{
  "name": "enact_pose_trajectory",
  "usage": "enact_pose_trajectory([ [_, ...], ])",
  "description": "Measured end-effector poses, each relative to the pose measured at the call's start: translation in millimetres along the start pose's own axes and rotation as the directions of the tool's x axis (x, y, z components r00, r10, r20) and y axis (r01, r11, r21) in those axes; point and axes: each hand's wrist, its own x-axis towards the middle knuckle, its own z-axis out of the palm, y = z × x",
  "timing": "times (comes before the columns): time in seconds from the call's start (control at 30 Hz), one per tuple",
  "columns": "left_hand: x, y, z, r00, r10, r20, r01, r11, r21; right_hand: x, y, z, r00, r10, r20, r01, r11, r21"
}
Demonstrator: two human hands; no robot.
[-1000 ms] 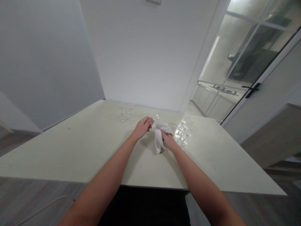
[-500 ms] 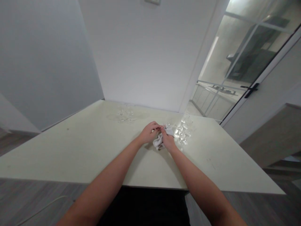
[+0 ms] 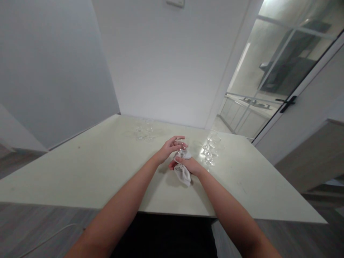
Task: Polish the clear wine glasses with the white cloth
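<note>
A clear stemmed glass [image 3: 182,146] is between my hands, above the table. My left hand [image 3: 170,149] curls its fingers around the bowl of the glass. In my right hand [image 3: 189,165] is a crumpled white cloth [image 3: 184,176], wrapped about the lower part of the glass and hanging down toward me. The cloth and fingers hide the foot of the glass.
Several clear stemmed glasses [image 3: 209,152] stand on the pale table [image 3: 88,168] just right of my hands. More clear glasses [image 3: 144,130] are at the back left, near the wall [image 3: 166,71]. A glazed door [image 3: 268,71] is at the right.
The glass has turned, so its bowl now shows between my left fingers. My right hand has moved slightly down and left, turning palm upward, with the cloth hanging lower.
</note>
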Motion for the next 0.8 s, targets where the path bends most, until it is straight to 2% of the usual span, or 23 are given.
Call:
enact_pose_trajectory([
  [0.07, 0.4, -0.6, -0.4, 0.999, 0.016, -0.040, -0.016, 1.000, 0.018, 2.4, 1.6, -1.2, 0.992, -0.029, -0.124, 0.022, 0.998, -0.059],
  [0.13, 1.2, -1.6, -0.7, 0.990, 0.048, -0.136, -0.035, 0.995, 0.096, 5.6, 5.1, -3.5, 0.956, -0.084, -0.279, 0.038, 0.986, -0.164],
  [0.2, 1.6, -2.2, -1.3, 0.982, 0.047, -0.185, -0.026, 0.993, 0.113, 5.9, 6.0, -5.2, 0.941, -0.085, -0.327, 0.012, 0.976, -0.219],
  [0.27, 1.2, -1.8, -2.6, 0.991, -0.009, -0.134, 0.013, 1.000, 0.025, 2.2, 2.5, -5.0, 0.977, -0.016, -0.211, -0.021, 0.984, -0.176],
  [0.3, 0.8, -1.3, -3.4, 0.996, -0.046, -0.082, 0.043, 0.998, -0.038, -0.3, -0.2, -4.1, 0.995, 0.016, -0.099, -0.028, 0.993, -0.118],
  [0.33, 0.4, -0.8, -4.1, 0.997, -0.076, -0.026, 0.073, 0.993, -0.095, -2.4, -2.8, -3.0, 0.998, 0.040, 0.056, -0.036, 0.997, -0.073],
  [0.37, 0.1, -0.4, -4.6, 0.996, -0.093, 0.017, 0.095, 0.986, -0.134, -3.9, -4.7, -1.7, 0.988, 0.050, 0.148, -0.042, 0.998, -0.053],
  [0.4, -0.1, -0.2, -4.9, 0.995, -0.095, 0.034, 0.098, 0.985, -0.144, -4.3, -5.4, -0.4, 0.987, 0.047, 0.153, -0.041, 0.998, -0.041],
  [0.43, 0.0, -0.3, -4.8, 0.996, -0.084, 0.023, 0.087, 0.988, -0.124, -3.6, -5.0, 0.6, 0.994, 0.041, 0.098, -0.038, 0.999, -0.037],
  [0.5, 0.3, -0.6, -3.9, 0.998, -0.050, -0.045, 0.048, 0.998, -0.029, -0.2, -1.1, 1.5, 0.995, 0.035, -0.093, -0.042, 0.996, -0.078],
  [0.53, 0.4, -0.8, -3.2, 0.996, -0.038, -0.080, 0.040, 0.999, 0.019, 1.5, 1.3, 1.3, 0.980, 0.015, -0.200, -0.040, 0.992, -0.122],
  [0.6, 0.0, -0.2, -2.4, 0.994, -0.049, -0.096, 0.054, 0.997, 0.051, 2.8, 4.4, 0.5, 0.968, 0.006, -0.250, -0.058, 0.978, -0.200],
  [0.63, -0.6, 0.5, -2.4, 0.995, -0.064, -0.074, 0.066, 0.997, 0.031, 2.0, 4.5, 0.2, 0.978, 0.026, -0.206, -0.068, 0.978, -0.196],
  [0.73, -2.8, 3.2, -3.8, 0.996, -0.085, 0.036, 0.087, 0.994, -0.071, -2.9, 0.7, 0.6, 0.993, 0.093, 0.078, -0.088, 0.994, -0.069],
  [0.77, -3.0, 3.6, -4.1, 0.995, -0.080, 0.058, 0.086, 0.991, -0.098, -3.8, -0.4, 1.1, 0.987, 0.082, 0.135, -0.079, 0.996, -0.029],
  [0.8, -2.9, 3.6, -4.2, 0.995, -0.071, 0.066, 0.078, 0.991, -0.113, -3.6, -0.6, 1.6, 0.988, 0.058, 0.140, -0.058, 0.998, -0.003],
])
